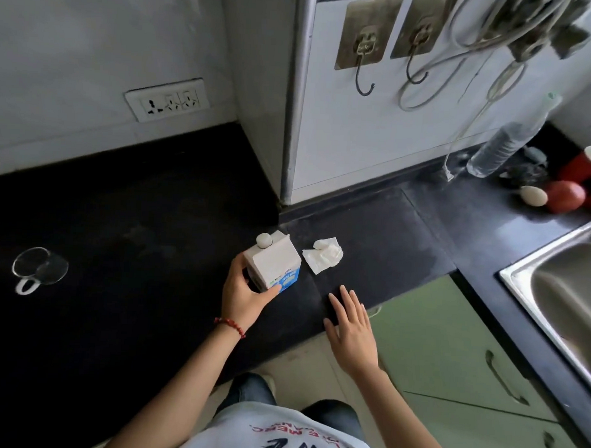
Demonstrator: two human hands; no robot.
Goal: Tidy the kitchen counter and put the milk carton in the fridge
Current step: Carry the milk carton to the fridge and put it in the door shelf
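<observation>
The left hand (243, 297) is gripping the white and blue milk carton (273, 261) standing on the black stone counter (119, 251), probably for lifting it; the right hand (350, 329), fingers straight, is hovering near the crumpled white tissue (323, 255).

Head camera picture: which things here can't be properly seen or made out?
- Milk carton: the near side is hidden by the left hand gripping it; the label print is too small to read.
- Sink: cut off by the right edge.
- Red cup: cut off by the right edge.
- Fridge: nowhere in this view.
- Shirt lettering: cut off by the bottom edge.
</observation>
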